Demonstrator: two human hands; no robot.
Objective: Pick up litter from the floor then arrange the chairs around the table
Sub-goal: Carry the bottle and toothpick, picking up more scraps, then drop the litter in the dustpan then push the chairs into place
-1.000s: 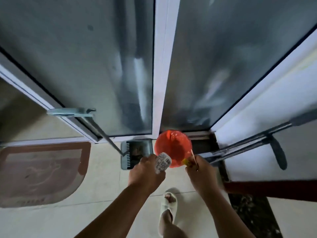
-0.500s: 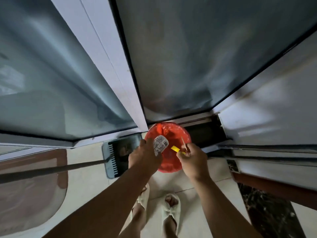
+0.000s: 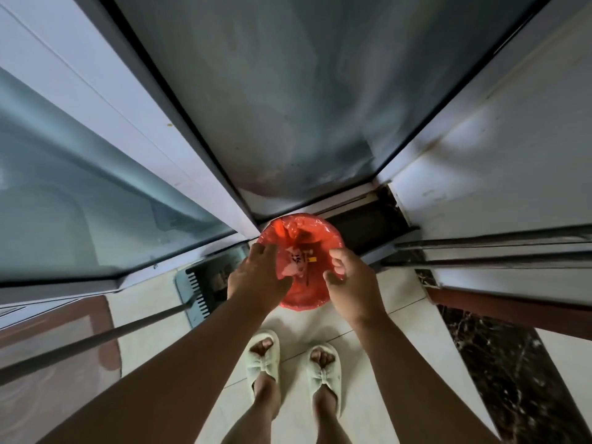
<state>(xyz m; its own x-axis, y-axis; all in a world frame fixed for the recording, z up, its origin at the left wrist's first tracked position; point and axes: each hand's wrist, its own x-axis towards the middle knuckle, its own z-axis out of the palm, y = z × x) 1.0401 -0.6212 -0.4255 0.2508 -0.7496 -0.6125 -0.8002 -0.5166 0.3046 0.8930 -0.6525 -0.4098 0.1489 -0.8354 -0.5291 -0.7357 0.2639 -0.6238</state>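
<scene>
While both hands hover over the red-lined bin (image 3: 301,302), the litter (image 3: 296,262) sits down inside it, between and below the fingers, touching neither. Left hand (image 3: 256,277) is spread loose and holding nothing; right hand (image 3: 350,277) has fingers loosely curled, also empty. Dustpan (image 3: 205,288) sits just left of the left hand.

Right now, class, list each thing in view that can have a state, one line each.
Round bin lined with a red plastic bag: open, litter inside.
Crumpled white wrapper: lying in the bin.
Small yellow scrap: lying in the bin.
Left hand: open, empty.
Right hand: open, empty.
Grey-green dustpan: on the floor beside the bin.
</scene>
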